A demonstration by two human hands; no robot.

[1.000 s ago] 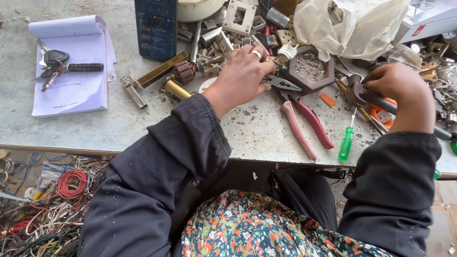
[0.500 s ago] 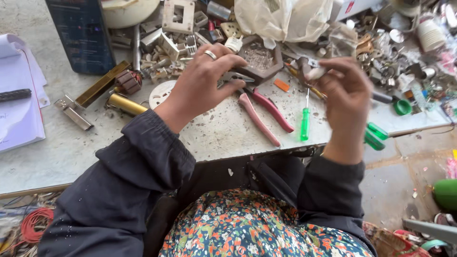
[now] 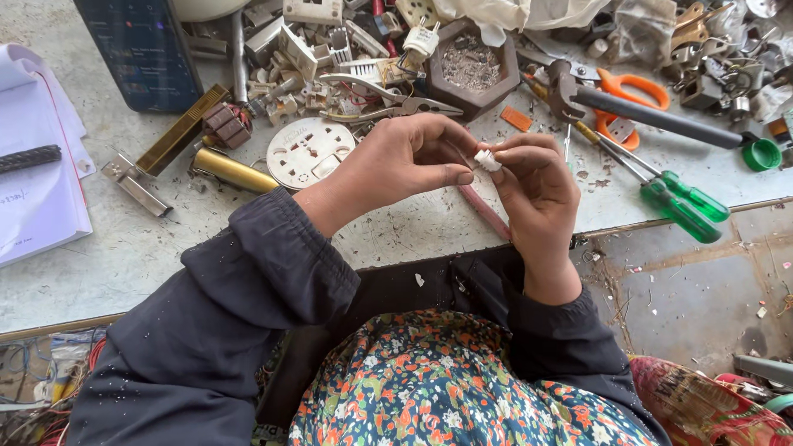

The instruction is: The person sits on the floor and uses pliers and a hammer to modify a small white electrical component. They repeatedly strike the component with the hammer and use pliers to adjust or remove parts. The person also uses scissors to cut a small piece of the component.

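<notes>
A pale, scuffed worktop (image 3: 124, 256) carries a clutter of switch parts, a round white socket plate (image 3: 310, 151), red-handled pliers (image 3: 483, 211) and green screwdrivers (image 3: 681, 206). Above its near edge, the left hand (image 3: 405, 161) and right hand (image 3: 537, 177) meet, both pinching a small white plastic part (image 3: 487, 159) between fingertips. The work on it looks unfinished, and many loose pieces remain unsorted.

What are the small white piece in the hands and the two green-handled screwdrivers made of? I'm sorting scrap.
White piece: probably plastic; matte, moulded look, too small to be sure. Screwdrivers: translucent glossy green handles, likely plastic; thin grey shafts, apparently steel.
</notes>
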